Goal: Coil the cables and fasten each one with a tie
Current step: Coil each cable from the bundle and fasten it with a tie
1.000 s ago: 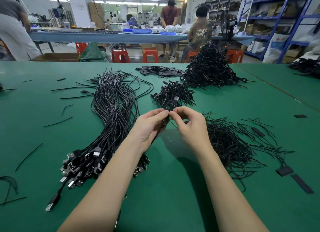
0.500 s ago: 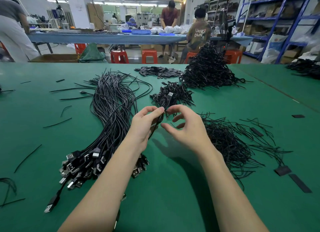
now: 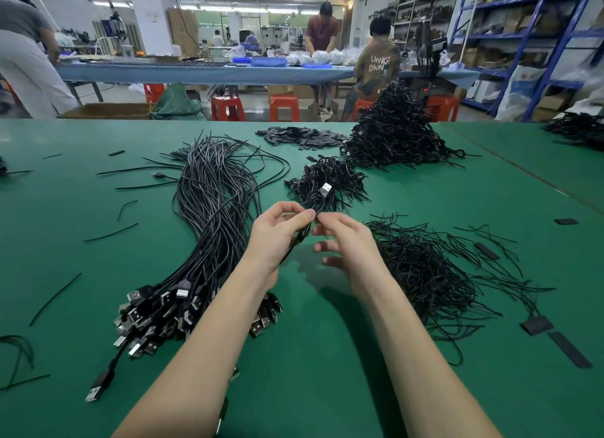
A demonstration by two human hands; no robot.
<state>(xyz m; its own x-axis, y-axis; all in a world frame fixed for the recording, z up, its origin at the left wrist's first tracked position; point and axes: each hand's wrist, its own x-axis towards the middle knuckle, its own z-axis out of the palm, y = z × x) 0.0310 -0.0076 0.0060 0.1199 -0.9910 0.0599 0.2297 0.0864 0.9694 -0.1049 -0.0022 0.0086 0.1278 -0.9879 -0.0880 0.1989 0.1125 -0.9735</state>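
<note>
My left hand [image 3: 277, 238] grips a coiled black USB cable [image 3: 318, 199] above the green table; the cable's silver plug sticks up past my fingers. My right hand [image 3: 346, 244] pinches a thin black tie at the coil, thumb and forefinger together, the other fingers spread loosely. A thick bundle of straight black USB cables [image 3: 212, 215] lies to the left, plugs toward me. Loose black ties [image 3: 425, 267] are heaped on the right. A small pile of coiled, tied cables [image 3: 343, 176] sits just beyond my hands.
A tall heap of tied cables [image 3: 395, 133] stands at the back right, beside flat black strips [image 3: 300, 136]. Stray ties and strips [image 3: 568, 349] dot the green table [image 3: 65, 241]. Other people work at a far bench [image 3: 202, 73]; blue shelves [image 3: 536, 45] stand right.
The coil has risen a little, its plug now standing clear above my fingers. My right hand's lower fingers have spread open while its thumb and forefinger stay at the coil.
</note>
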